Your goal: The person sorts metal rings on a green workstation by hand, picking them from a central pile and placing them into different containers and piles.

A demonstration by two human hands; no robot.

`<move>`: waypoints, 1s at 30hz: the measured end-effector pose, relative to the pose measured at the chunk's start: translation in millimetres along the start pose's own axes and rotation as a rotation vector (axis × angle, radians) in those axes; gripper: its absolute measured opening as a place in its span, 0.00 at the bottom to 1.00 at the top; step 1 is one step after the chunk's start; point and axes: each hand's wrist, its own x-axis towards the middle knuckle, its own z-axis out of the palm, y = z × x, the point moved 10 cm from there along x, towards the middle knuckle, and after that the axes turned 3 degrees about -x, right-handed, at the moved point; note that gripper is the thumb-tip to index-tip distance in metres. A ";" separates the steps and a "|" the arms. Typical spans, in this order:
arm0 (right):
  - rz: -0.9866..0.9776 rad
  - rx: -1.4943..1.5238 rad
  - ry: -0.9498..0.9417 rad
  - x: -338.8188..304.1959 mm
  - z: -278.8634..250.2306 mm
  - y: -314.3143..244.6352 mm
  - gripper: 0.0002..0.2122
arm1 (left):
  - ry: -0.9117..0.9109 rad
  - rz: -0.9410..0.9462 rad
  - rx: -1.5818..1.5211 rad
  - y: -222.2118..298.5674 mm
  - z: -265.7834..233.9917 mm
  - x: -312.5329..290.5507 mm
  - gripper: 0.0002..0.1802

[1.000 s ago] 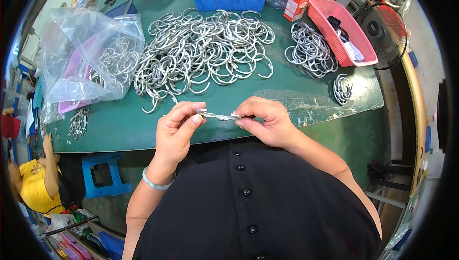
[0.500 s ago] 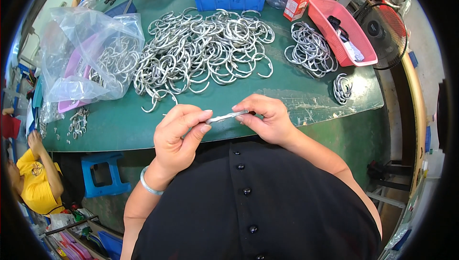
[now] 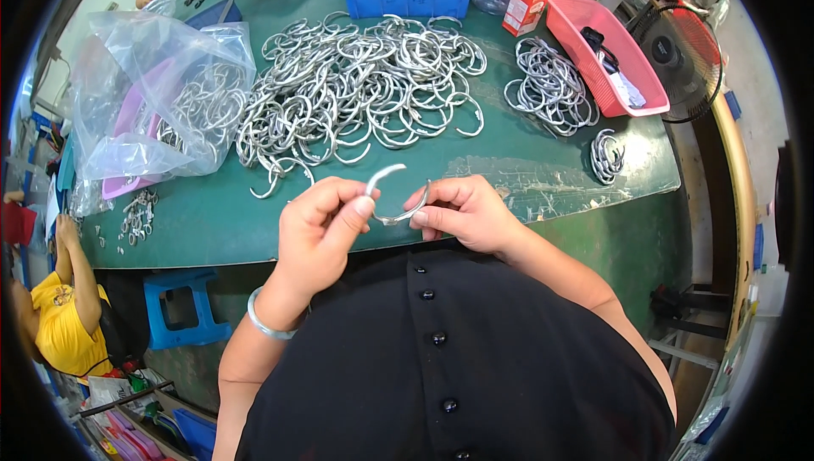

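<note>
Bangle (image 3: 389,221), silvery and C-shaped, sits between both hands, its gap facing away from the body. Left hand (image 3: 324,225) pinches its left side, one free end curving out beyond the fingertips. Right hand (image 3: 471,215) pinches the right side near the other end. Green surface (image 3: 203,228) below; heap of similar bangles (image 3: 360,92) beyond, apart.

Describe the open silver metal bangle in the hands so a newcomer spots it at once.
Start at the green tabletop and follow its near edge to the person's black buttoned top. Just in front of it, the left hand and right hand grip the open silver metal bangle. Unlike the silver metal bangles heaped beyond, this one is hand-held.
</note>
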 end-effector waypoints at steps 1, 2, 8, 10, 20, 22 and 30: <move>-0.001 0.001 0.001 0.8 -0.8 0.0 0.06 | 0.016 -0.142 -0.108 -16.7 -2.2 1.5 0.07; 0.057 0.074 -0.043 1.1 3.0 5.0 0.06 | 0.033 -0.283 -0.216 -32.7 -3.8 1.6 0.08; 0.129 0.242 -0.114 -2.4 11.7 12.8 0.07 | 0.057 -0.519 -0.454 -65.2 -0.3 -6.7 0.10; 0.122 0.248 -0.116 -1.3 11.3 12.7 0.07 | 0.059 -0.532 -0.474 -68.7 -0.1 -6.3 0.10; 0.120 0.238 -0.125 -1.4 13.2 9.3 0.07 | 0.066 -0.561 -0.505 -74.9 -0.7 -9.0 0.10; 0.118 0.234 -0.124 -1.1 13.4 7.3 0.07 | 0.070 -0.560 -0.500 -74.4 -0.9 -8.2 0.10; 0.098 0.033 -0.083 0.3 12.5 2.3 0.08 | 0.017 -0.610 -0.577 -88.5 5.5 -13.4 0.09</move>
